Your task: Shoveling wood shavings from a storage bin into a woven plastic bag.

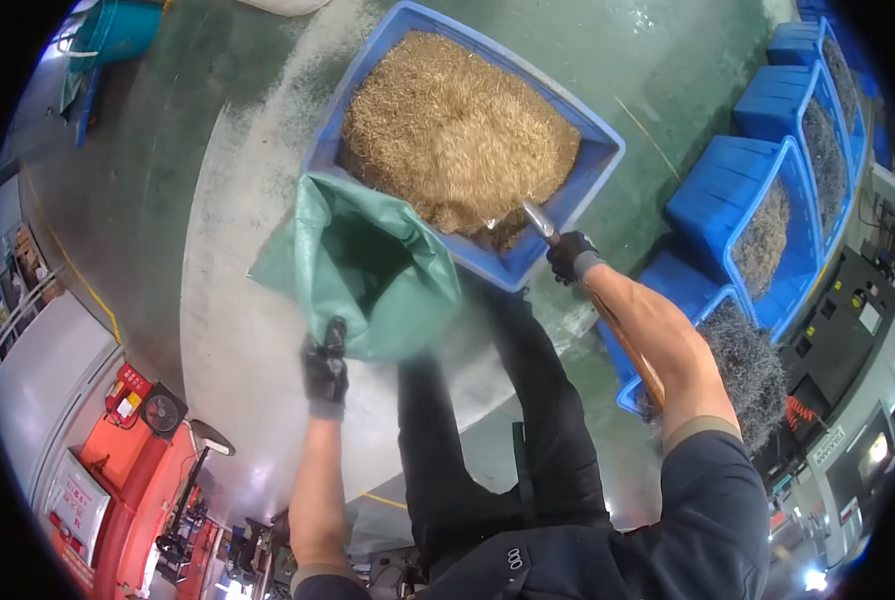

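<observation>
A green woven sack (422, 275) stands mouth up against the near left side of a blue bin (607, 150). My gloved left hand (325, 375) is closed on the sack's near rim, and the inside looks dark. Golden metal shavings (447, 120) are heaped in the bin. My gloved right hand (572, 257) grips a shovel (539, 220) low on its handle, close to the metal neck. The wooden handle runs back beneath my right forearm. At the bin's near corner the blade meets the shavings, mostly hidden in them.
Blue tubs (717, 190) with grey, curly metal shavings (737, 360) line the right side, close to my right elbow. Machines stand beyond them. On the left are a red machine (147, 440) and a small fan (163, 412). A teal bin (122, 35) stands far left.
</observation>
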{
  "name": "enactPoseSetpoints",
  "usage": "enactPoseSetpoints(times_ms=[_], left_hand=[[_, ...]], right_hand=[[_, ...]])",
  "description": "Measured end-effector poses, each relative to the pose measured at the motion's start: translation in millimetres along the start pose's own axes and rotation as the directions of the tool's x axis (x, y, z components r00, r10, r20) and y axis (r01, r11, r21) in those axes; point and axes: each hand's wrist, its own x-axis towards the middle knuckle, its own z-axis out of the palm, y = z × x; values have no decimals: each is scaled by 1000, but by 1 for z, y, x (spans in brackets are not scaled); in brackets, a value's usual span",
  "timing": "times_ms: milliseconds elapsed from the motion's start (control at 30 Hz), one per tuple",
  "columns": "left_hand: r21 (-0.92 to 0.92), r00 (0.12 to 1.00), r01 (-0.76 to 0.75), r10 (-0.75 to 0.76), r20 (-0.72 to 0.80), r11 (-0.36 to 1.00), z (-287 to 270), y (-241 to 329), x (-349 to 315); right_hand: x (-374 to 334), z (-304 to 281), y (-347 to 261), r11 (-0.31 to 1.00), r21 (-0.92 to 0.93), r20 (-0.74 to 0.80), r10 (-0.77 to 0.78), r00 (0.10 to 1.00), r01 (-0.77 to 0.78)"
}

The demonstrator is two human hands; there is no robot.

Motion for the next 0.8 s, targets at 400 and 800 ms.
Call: enactPoseSetpoints(times_ms=[400, 800], left_hand=[[32, 993, -113, 112, 34, 993, 5, 6, 21], [111, 992, -102, 93, 82, 989, 7, 27, 27]], right_hand=[[34, 27, -26, 999, -43, -53, -28, 998, 26], [-46, -31, 21, 994, 47, -24, -100, 995, 101]])
